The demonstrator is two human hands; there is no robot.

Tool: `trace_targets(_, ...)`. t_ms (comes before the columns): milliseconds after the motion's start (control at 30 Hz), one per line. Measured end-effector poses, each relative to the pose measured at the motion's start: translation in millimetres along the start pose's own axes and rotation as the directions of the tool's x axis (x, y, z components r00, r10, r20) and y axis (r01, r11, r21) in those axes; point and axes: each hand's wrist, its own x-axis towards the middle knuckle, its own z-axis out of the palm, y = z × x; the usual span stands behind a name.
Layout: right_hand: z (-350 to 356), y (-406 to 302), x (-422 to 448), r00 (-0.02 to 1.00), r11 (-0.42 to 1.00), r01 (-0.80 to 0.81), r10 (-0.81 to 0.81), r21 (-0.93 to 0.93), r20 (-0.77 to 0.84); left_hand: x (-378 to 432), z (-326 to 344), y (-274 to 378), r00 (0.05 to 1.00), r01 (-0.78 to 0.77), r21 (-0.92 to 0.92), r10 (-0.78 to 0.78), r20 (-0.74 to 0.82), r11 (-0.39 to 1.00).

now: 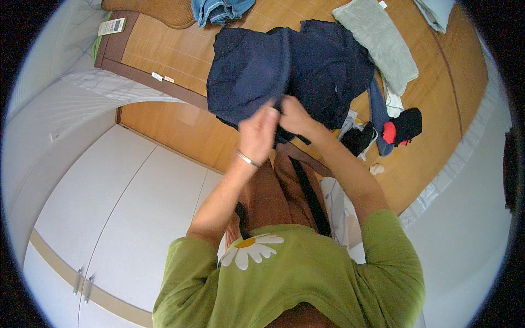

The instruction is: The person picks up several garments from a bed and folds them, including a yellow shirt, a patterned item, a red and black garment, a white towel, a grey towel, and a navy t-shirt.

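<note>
A dark navy garment [246, 69] lies spread in loose folds across the bamboo mat in front of me. Both hands meet at its near edge, close together. My left hand [259, 129], with a silver bangle at the wrist, is blurred and pinches the cloth near the raised fold. Beside it, my right hand [296, 116] grips the same edge with bent fingers. More dark cloth [328, 74] spreads to the right of the fold. A black strap end hangs just below my right hand.
A grey-green towel [381, 45] lies at the upper right, near black and red bundled cloth [410, 125]. Folded blue denim [221, 10] and a brown woven cushion [151, 10] are at the far edge. A remote control [111, 26] sits upper left; white cabinet doors [135, 217] stand lower left.
</note>
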Motion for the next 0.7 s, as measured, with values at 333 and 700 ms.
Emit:
trace_targets(333, -94, -68, -61, 0.97, 0.866, 0.009, 0.115, 0.5, -0.215, -56, 39, 163, 0.559, -0.266, -0.502, 0.556, 0.615, 0.823)
trace_targets(700, -234, -142, -157, 0.739, 0.494, 0.508, 0.17, 0.706, -0.652, -149, 47, 274, -0.204, 0.024, -0.882, 0.866, 0.457, 0.471)
